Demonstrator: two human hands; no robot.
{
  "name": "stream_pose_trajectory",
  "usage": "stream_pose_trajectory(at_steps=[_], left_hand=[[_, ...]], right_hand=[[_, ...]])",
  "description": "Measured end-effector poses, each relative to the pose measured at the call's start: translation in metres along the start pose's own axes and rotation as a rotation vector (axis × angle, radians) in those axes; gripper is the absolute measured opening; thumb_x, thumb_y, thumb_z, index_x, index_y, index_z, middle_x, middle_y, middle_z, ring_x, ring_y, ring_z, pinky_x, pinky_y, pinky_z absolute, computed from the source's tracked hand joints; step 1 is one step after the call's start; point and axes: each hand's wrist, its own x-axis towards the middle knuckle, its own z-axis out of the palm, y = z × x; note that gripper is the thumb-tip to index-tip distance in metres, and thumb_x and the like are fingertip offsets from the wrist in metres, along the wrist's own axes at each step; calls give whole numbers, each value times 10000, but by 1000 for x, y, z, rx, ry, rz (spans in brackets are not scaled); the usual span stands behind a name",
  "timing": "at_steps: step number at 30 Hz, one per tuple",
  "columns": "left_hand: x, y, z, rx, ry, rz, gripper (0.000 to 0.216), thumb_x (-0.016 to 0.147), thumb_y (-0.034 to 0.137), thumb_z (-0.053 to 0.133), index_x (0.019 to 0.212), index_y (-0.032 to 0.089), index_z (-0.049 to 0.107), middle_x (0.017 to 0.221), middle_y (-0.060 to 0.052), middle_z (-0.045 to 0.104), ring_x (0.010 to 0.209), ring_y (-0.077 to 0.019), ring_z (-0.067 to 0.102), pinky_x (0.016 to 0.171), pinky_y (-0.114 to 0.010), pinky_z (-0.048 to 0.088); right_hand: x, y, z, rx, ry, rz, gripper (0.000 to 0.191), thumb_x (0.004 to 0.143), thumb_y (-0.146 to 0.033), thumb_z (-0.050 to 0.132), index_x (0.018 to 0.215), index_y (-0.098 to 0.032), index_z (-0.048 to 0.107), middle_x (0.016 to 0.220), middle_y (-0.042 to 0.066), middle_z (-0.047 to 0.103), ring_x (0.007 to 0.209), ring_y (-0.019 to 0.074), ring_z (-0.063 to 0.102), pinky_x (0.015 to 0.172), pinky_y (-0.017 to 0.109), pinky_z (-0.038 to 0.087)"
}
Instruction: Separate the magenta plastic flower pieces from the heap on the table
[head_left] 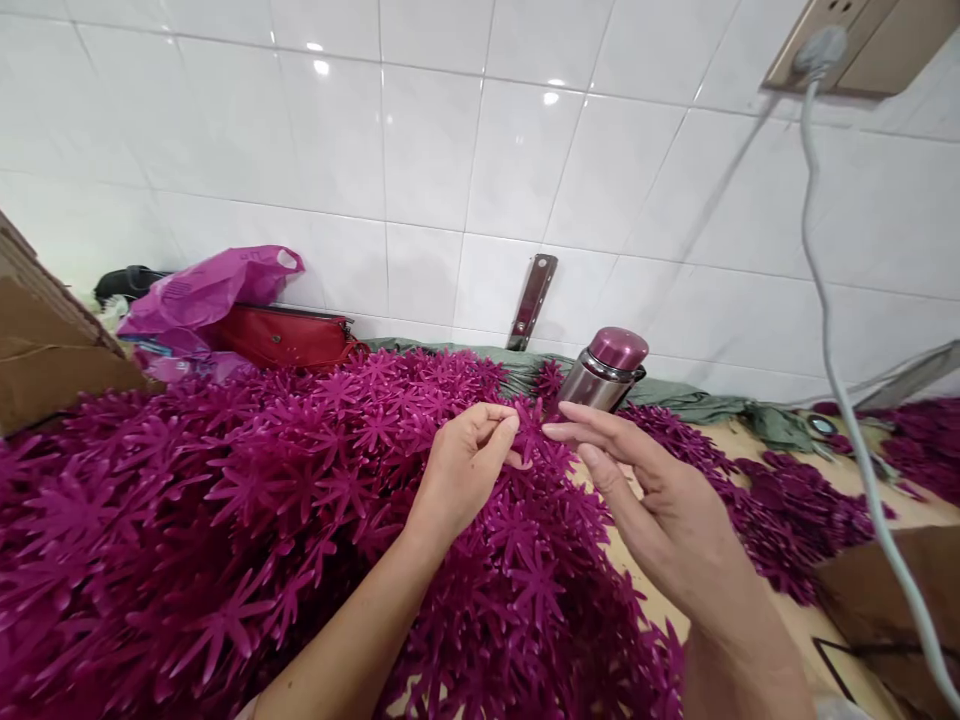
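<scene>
Magenta star-shaped artificial flower pieces (pixel 247 490) lie in a deep pile under and around both hands. My left hand (pixel 469 460) is closed in a pinch above the pile, thumb against the index finger. Right beside its fingertips is one magenta flower piece (pixel 531 430); whether the pinch holds it or something smaller, I cannot make out. My right hand (pixel 660 500) hovers on the other side of that piece, fingers stretched out and thumb apart, with nothing seen in it. Just behind the hands stands a steel vacuum flask (pixel 592 385) with a purple lid.
Against the white tiled wall (pixel 427 150) are a purple plastic bag (pixel 217 290), a red purse (pixel 285 338) and a metal strip (pixel 534 300). A white cable (pixel 825 330) hangs at right from a socket. Flat magenta pieces (pixel 795 510) lie right; cardboard (pixel 52 330) stands left.
</scene>
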Motion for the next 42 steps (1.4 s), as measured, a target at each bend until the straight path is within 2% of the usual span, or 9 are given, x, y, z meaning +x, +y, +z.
stream_pose_trajectory(at_steps=[4, 9, 14, 19, 22, 26, 31, 37, 42], left_hand=[[-1, -2, 0, 30, -10, 17, 269, 956, 426, 594, 1037, 181, 667, 825, -8, 744, 747, -171, 756, 744, -259, 563], [0, -4, 3, -6, 9, 3, 279, 947, 428, 603, 1034, 173, 672, 804, -8, 731, 727, -169, 748, 735, -262, 563], [0, -2, 4, -21, -2, -7, 281, 937, 432, 619, 1008, 166, 677, 811, -14, 721, 757, -164, 724, 771, -271, 565], [0, -4, 5, -12, 5, -8, 249, 933, 402, 623, 977, 165, 688, 793, 2, 693, 731, -139, 688, 804, -277, 568], [-1, -3, 9, -52, -5, 9, 210, 912, 368, 647, 946, 166, 695, 819, 5, 694, 729, -127, 680, 762, -250, 565], [-3, -1, 13, -89, 0, 23, 167, 892, 314, 666, 964, 166, 693, 864, 0, 713, 708, -114, 677, 706, -228, 552], [-4, -2, 12, -88, -55, 43, 331, 916, 285, 656, 1230, 181, 636, 794, 8, 727, 768, -138, 694, 772, -247, 544], [-8, 2, 11, 245, -76, 236, 322, 1003, 337, 547, 1280, 230, 672, 1294, -64, 711, 1189, -207, 660, 1077, -336, 482], [-12, 5, 12, 496, -123, 370, 343, 1010, 381, 545, 1314, 232, 604, 1353, -80, 677, 1270, -244, 621, 1114, -384, 448]], right_hand=[[-1, 6, 5, -7, -62, -1, 333, 1030, -330, 493, 1320, -283, 651, 1265, 63, 748, 1139, 229, 721, 1061, 445, 555], [-1, 7, -1, -8, 5, 4, 326, 1025, -338, 510, 1308, -293, 664, 1193, 51, 774, 1151, 228, 716, 1057, 428, 559], [-2, 7, -6, -19, -103, 8, 301, 1019, -327, 504, 1241, -281, 703, 1205, 52, 772, 1103, 227, 738, 1011, 420, 586], [-3, 16, -12, -40, 81, 64, 285, 974, -342, 600, 1229, -274, 708, 1174, 61, 773, 1096, 242, 733, 989, 417, 592], [-2, 23, -8, -31, 42, 93, 426, 934, -347, 664, 1350, -263, 635, 1287, 92, 719, 1144, 262, 703, 965, 427, 599], [-2, 27, 6, 3, -94, 52, 716, 924, -297, 673, 1572, -332, 373, 1488, 91, 577, 1144, 240, 682, 936, 409, 608], [2, 27, 13, -52, -67, -9, 443, 934, -268, 638, 1376, -283, 616, 1288, 77, 697, 1085, 238, 697, 985, 412, 576], [5, 34, 11, -89, -22, -11, 307, 929, -274, 627, 1225, -228, 693, 1146, 76, 758, 989, 229, 731, 937, 373, 582], [4, 36, 8, -135, 1, -37, 284, 948, -286, 585, 1201, -244, 708, 1142, 69, 777, 997, 236, 749, 945, 384, 584]])
